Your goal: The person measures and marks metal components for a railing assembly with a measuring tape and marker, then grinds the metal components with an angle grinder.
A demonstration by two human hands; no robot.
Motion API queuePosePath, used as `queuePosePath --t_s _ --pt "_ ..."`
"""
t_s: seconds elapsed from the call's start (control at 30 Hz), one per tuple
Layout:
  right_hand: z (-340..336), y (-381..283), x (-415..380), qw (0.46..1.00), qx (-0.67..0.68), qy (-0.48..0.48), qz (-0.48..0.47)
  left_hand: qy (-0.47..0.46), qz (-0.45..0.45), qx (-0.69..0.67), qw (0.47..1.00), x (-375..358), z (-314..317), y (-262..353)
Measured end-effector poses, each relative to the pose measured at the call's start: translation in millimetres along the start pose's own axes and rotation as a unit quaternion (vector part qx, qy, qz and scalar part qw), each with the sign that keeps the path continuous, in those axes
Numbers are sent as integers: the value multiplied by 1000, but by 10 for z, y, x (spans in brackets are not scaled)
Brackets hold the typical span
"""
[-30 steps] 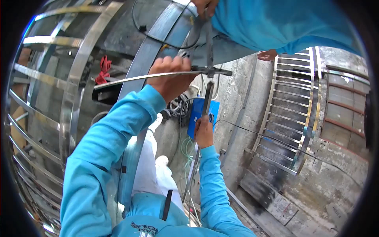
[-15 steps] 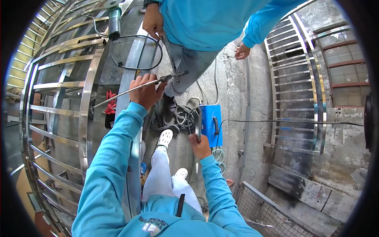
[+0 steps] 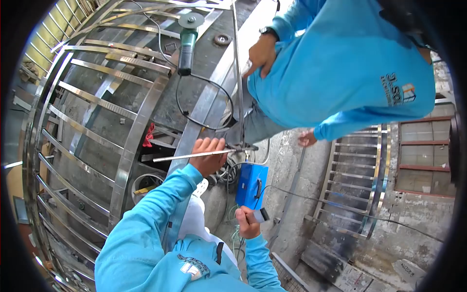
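Note:
My left hand (image 3: 208,156) is closed around a thin metal bar (image 3: 171,157), which extends left past the knuckles. To the right of that hand, a dark jointed metal piece (image 3: 247,147) overlaps the lower end of a long upright metal strip (image 3: 238,73). My right hand (image 3: 247,222) grips a grey tool with a blunt dark end (image 3: 262,215); its kind I cannot tell. Beyond the strip stands a co-worker in a blue shirt (image 3: 335,73), one hand (image 3: 262,56) close beside the strip and the other hanging low.
A green angle grinder (image 3: 186,54) rests among metal pieces at upper left. Curved stainless-steel railings (image 3: 121,165) fill the left side. A blue box-shaped machine (image 3: 250,184) with cables stands on the floor. Another metal grille (image 3: 352,182) leans at right; a white bucket (image 3: 141,187) sits lower left.
My view has shifted and the co-worker appears farther right. The bar in my left hand lies flatter. My right hand has lowered and its tool has swung from upright to pointing right.

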State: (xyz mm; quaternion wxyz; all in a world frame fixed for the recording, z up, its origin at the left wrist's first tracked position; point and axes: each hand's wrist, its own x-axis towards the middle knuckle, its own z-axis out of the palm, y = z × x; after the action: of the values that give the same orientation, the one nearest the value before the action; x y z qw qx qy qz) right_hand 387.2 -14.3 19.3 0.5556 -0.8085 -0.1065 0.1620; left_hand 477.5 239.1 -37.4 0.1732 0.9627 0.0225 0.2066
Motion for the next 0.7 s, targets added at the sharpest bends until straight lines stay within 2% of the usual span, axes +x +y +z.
queuePosePath --t_s 0.17,0.23,0.4,0.5,0.57,0.63,0.7 --pt "-120 -559 307 995 -16 -101 -16 -41 -22 -24 999 -4 -168 16" --pt "-133 -688 378 994 -16 -98 -51 -19 -22 -33 999 -57 -194 10" --pt "-240 -774 448 994 -24 -81 -70 -87 -85 -55 991 -265 -335 13" --pt "-221 -730 457 995 4 -69 -78 -58 -112 -36 991 -507 -394 24" --pt "-225 -810 431 993 -9 -73 -96 -77 -149 -27 986 -704 -483 49" --pt "-223 -793 407 987 4 -119 -109 -93 -172 -27 980 -914 -621 69" --pt "-250 -892 446 962 -21 -227 -153 -66 -162 -49 983 -1135 -788 132"
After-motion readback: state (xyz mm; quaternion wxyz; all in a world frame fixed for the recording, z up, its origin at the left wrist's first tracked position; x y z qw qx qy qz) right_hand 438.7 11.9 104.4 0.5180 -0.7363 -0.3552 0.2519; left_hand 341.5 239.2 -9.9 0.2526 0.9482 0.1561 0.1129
